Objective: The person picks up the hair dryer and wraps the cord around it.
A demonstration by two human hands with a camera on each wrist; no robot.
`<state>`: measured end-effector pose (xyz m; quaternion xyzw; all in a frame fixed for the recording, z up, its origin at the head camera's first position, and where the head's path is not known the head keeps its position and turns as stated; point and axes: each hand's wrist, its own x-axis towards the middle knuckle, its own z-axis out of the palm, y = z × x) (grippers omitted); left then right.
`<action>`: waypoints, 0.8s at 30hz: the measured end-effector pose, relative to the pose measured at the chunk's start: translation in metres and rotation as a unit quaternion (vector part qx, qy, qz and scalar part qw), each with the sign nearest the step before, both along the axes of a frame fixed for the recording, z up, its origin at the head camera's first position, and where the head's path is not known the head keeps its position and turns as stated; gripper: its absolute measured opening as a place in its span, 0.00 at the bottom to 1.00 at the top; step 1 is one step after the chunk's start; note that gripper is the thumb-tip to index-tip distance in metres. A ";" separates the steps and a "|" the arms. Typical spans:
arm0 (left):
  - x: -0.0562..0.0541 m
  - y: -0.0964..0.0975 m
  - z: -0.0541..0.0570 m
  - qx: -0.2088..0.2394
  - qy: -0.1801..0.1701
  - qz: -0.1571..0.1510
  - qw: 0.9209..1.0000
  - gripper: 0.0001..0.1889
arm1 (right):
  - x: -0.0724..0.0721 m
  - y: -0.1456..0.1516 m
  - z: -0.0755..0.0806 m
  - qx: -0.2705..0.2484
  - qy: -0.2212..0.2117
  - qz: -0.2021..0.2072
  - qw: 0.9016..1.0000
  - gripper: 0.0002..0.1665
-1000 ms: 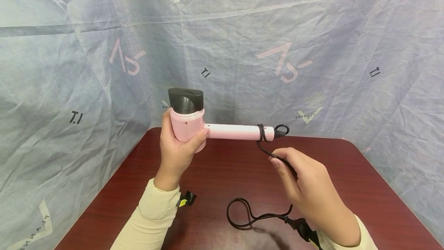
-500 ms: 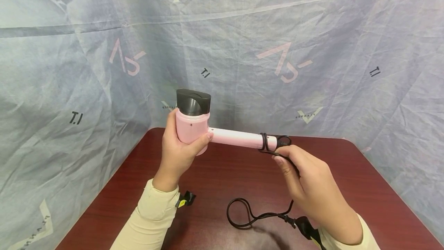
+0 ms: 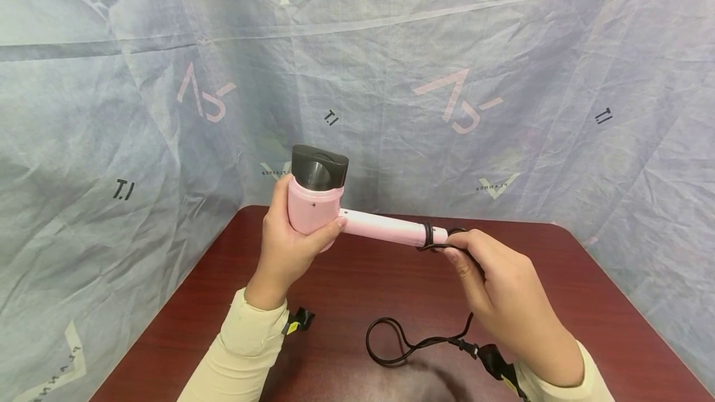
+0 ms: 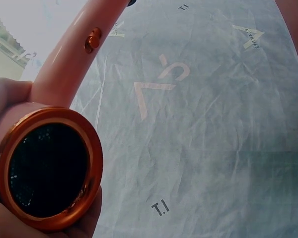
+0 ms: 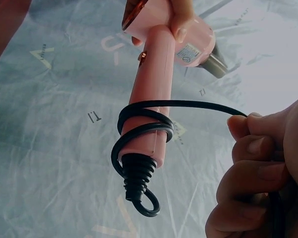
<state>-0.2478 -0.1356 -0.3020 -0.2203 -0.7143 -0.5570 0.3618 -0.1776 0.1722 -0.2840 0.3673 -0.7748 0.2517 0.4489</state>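
Note:
A pink hair dryer (image 3: pixel 315 208) is held above the table, its black nozzle (image 3: pixel 319 169) facing up and its handle (image 3: pixel 385 228) reaching right. My left hand (image 3: pixel 287 244) grips the dryer's barrel, thumb near the handle joint. In the left wrist view the round orange-rimmed rear end (image 4: pixel 95 148) and a small switch (image 4: pixel 92 40) show. Black cord (image 5: pixel 144 130) loops round the handle's lower end. With thumb and index finger my right hand (image 3: pixel 503 296) pinches the cord, pulled taut from the handle in the right wrist view; its other fingers curl round it.
The rest of the cord (image 3: pixel 385 361) lies in a loop on the dark red table (image 3: pixel 335 340) and runs to the right wrist. Patterned grey cloth (image 3: pixel 380 110) hangs behind and along both sides of the table.
The hair dryer has shifted right, its handle tilting down at the cord end. My right hand has come closer to the handle's end, cord still in its fingers.

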 end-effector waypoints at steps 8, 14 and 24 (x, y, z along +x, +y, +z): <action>-0.001 -0.001 0.000 -0.011 -0.004 -0.003 1.000 0.46 | -0.004 0.002 0.000 -0.008 0.004 0.006 1.000 0.16; -0.001 -0.002 0.001 -0.020 0.000 -0.014 1.000 0.47 | -0.005 0.002 0.003 -0.015 0.008 0.015 1.000 0.15; 0.000 0.001 0.000 -0.023 -0.001 -0.027 0.999 0.45 | -0.009 0.005 0.000 -0.018 0.006 0.004 1.000 0.14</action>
